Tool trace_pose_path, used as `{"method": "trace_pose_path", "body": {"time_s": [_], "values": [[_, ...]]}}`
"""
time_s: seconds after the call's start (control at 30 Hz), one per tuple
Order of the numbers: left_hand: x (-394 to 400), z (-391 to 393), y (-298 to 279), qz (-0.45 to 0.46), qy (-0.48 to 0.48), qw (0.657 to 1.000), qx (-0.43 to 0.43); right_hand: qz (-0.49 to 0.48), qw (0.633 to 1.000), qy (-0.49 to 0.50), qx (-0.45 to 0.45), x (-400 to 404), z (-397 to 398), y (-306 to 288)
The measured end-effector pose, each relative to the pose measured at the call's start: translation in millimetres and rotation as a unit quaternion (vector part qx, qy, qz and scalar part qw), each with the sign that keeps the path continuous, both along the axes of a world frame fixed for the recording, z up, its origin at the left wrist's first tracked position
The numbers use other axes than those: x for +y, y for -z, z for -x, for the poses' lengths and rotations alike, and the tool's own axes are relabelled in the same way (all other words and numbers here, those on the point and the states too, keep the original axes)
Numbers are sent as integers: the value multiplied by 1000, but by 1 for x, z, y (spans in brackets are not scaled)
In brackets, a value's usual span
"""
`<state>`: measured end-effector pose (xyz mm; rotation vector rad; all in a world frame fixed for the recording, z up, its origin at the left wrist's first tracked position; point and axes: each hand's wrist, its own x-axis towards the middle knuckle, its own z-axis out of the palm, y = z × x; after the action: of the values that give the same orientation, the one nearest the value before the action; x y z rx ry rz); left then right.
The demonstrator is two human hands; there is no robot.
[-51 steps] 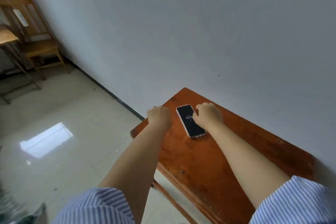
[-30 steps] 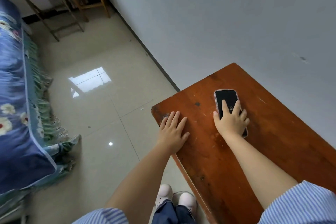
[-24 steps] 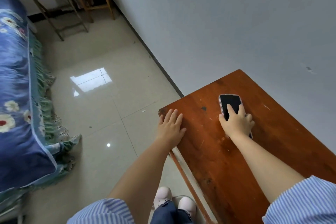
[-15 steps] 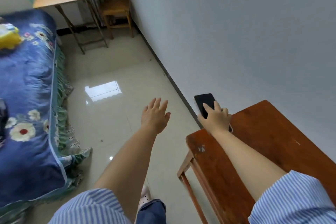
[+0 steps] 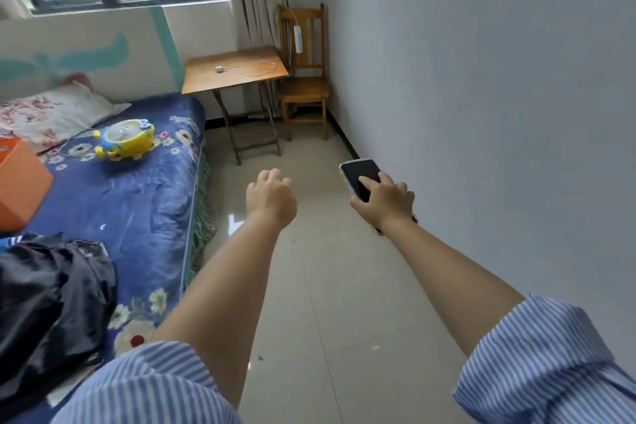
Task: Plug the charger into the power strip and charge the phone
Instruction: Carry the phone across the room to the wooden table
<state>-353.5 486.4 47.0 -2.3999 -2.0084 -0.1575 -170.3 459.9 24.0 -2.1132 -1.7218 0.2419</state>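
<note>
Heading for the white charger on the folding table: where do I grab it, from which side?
Probably pinch the charger by its sides from above with the empty left hand: it lies low on the folding table, its cable trailing right, so leave that end alone. The right hand holds the phone.

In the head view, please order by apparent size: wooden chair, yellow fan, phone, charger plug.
1. wooden chair
2. yellow fan and phone, about alike; the phone is nearer, partly hidden by the right hand
3. charger plug, smallest
</note>
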Motion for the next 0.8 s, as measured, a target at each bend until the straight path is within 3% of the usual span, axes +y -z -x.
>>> {"method": "trace_pose_path", "body": {"time_s": [0.33,0.8], "values": [[219,63,-18,-49,-19,998,26,-49,996,-76,-2,235,63,-26],[552,173,-51,-51,-120,991,36,-36,990,-137,-12,596,156,-67]]}}
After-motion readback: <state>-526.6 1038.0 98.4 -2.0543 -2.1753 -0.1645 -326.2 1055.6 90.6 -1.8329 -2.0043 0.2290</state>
